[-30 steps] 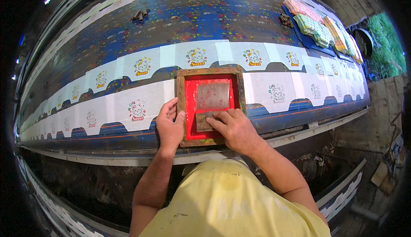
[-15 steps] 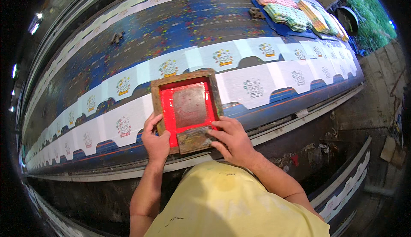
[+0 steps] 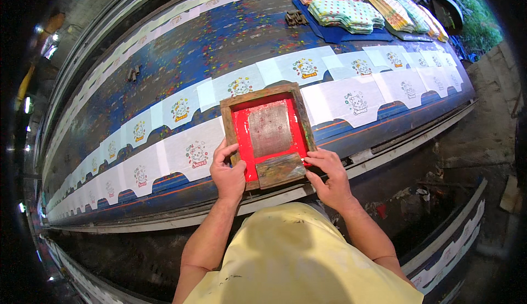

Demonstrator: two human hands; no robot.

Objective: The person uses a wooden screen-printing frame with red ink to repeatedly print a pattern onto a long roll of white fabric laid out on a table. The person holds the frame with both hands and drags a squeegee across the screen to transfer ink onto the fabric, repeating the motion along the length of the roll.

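A wooden printing screen frame (image 3: 229, 125) with wet red ink (image 3: 242, 139) round its pale mesh window (image 3: 270, 131) lies over the near row of white cloth pieces. Along its near side rests a wooden squeegee (image 3: 281, 171), ink at its edge. My left hand (image 3: 229, 176) grips the frame's near left side, thumb and fingers closed round the rim. At the near right corner my right hand (image 3: 331, 179) holds the frame, fingertips beside the squeegee's end. To the left, a cloth piece (image 3: 189, 164) bears a print with red lettering; to the right, a piece (image 3: 359, 106) shows only a dark outline.
The long ink-spotted table (image 3: 181, 51) carries overlapping cloth rows, the farther one (image 3: 307, 65) with coloured prints. Folded cloth stacks (image 3: 348, 16) lie on a blue sheet at far right, beside a dark clump (image 3: 296, 18). A rail (image 3: 379, 158) runs along the near edge.
The view has shifted, so table and frame appear farther right. My right fingers have slid from the squeegee's end out to the frame's right corner. My left hand keeps its grip.
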